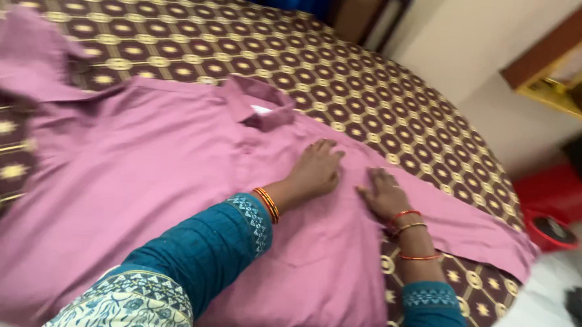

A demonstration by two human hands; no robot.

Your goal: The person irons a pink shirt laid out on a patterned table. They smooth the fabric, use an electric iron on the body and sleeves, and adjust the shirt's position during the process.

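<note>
A mauve collared shirt (142, 177) lies spread front-up on a bed covered with a brown patterned bedspread (370, 102). My left hand (315, 171) rests flat on the shirt's chest, just below the collar (257, 104), fingers together and pointing away. My right hand (383, 196) presses palm-down on the shirt near its right shoulder, where a sleeve (475, 231) stretches toward the bed's edge. Both wrists wear bangles, and both arms are in teal sleeves. The other sleeve (24, 57) lies bunched at the far left.
A red object (554, 192) with a round black-topped item (550, 230) sits on the floor right of the bed. A wooden shelf (565, 63) hangs on the wall at upper right. A dark chair back (374, 11) stands behind the bed.
</note>
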